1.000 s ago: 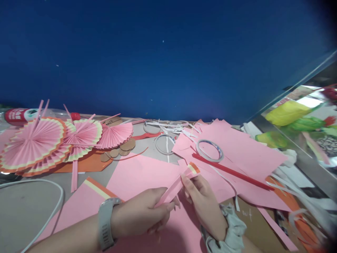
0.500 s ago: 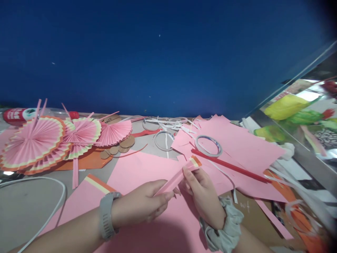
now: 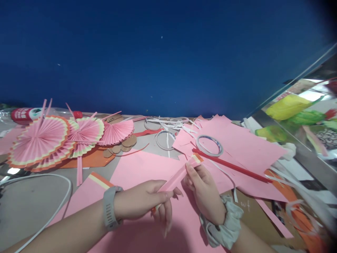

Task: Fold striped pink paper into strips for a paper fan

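Note:
A folded pink paper strip (image 3: 179, 174) with a cream and orange end is held between both hands above a large pink sheet (image 3: 142, 168). My left hand (image 3: 143, 201) pinches its near end, with the lower fingers pointing down and loose. My right hand (image 3: 201, 191) grips the strip near its far striped end. A grey watch sits on my left wrist and a grey scrunchie on my right wrist.
Pink pleated paper fans (image 3: 42, 140) lie at the left on orange paper, with a bottle (image 3: 25, 114) behind. Tape rolls (image 3: 209, 145) (image 3: 165, 140), a red strip (image 3: 231, 167), cardboard discs (image 3: 123, 144) and white paper scraps lie around. A white cable (image 3: 52, 211) curves at the left.
My left hand has loosened its lower fingers, which now point downward. The strip has tilted slightly up toward the tape roll. The camera view has shifted a little.

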Action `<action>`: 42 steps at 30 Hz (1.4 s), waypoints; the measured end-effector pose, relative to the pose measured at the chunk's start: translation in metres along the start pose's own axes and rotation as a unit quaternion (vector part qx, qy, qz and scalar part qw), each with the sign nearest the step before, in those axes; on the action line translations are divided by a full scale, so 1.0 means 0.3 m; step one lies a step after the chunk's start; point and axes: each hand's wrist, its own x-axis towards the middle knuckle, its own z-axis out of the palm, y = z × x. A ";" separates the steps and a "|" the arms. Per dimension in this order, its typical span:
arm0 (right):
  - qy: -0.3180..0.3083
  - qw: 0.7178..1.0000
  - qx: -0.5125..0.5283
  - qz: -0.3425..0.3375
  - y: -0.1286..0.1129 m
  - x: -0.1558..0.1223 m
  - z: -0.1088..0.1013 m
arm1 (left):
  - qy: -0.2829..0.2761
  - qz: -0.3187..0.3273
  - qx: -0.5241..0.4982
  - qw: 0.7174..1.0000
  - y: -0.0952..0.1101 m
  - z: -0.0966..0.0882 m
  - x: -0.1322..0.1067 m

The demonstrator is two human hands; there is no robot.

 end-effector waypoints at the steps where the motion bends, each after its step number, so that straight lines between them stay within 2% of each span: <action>1: 0.001 1.000 0.003 0.001 0.000 0.002 0.000 | -0.021 -0.008 -0.017 1.000 0.005 -0.005 -0.001; 5: -0.007 1.000 0.013 -0.005 -0.003 0.003 0.003 | -0.081 -0.046 -0.013 0.996 0.019 -0.020 -0.009; 9: -0.010 1.000 0.024 -0.009 -0.003 -0.001 0.008 | -0.073 -0.042 0.021 0.996 0.009 -0.025 -0.010; 14: -0.003 0.999 0.030 -0.013 0.002 0.004 0.004 | -0.102 -0.014 0.005 0.995 0.004 -0.027 -0.005; 18: 0.007 1.000 0.009 -0.019 0.002 0.002 -0.001 | -0.085 0.000 0.045 0.995 0.020 -0.027 -0.010; 20: -0.035 0.999 -0.024 -0.020 0.001 -0.006 0.003 | -0.071 0.015 0.040 0.997 0.022 -0.025 -0.013; 24: -0.195 0.978 -0.071 -0.019 -0.002 -0.024 0.018 | -0.054 0.044 0.036 0.997 0.011 -0.024 -0.014; 30: -0.243 0.966 -0.086 -0.009 -0.013 -0.024 0.022 | -0.053 0.022 0.030 0.998 0.005 -0.021 -0.008; 32: -0.213 0.973 -0.091 -0.010 -0.017 -0.018 0.018 | -0.033 0.016 0.000 0.999 0.007 -0.011 -0.003; 35: -0.106 0.990 -0.091 -0.031 -0.020 -0.008 0.012 | 0.046 0.021 -0.069 0.996 0.006 0.009 0.005; 37: -0.063 0.994 -0.078 -0.040 -0.021 -0.004 0.009 | 0.090 0.030 -0.081 0.992 0.003 0.019 0.008; 42: -0.054 0.996 -0.052 -0.043 -0.016 -0.001 0.008 | 0.087 0.032 -0.055 0.994 -0.002 0.023 0.006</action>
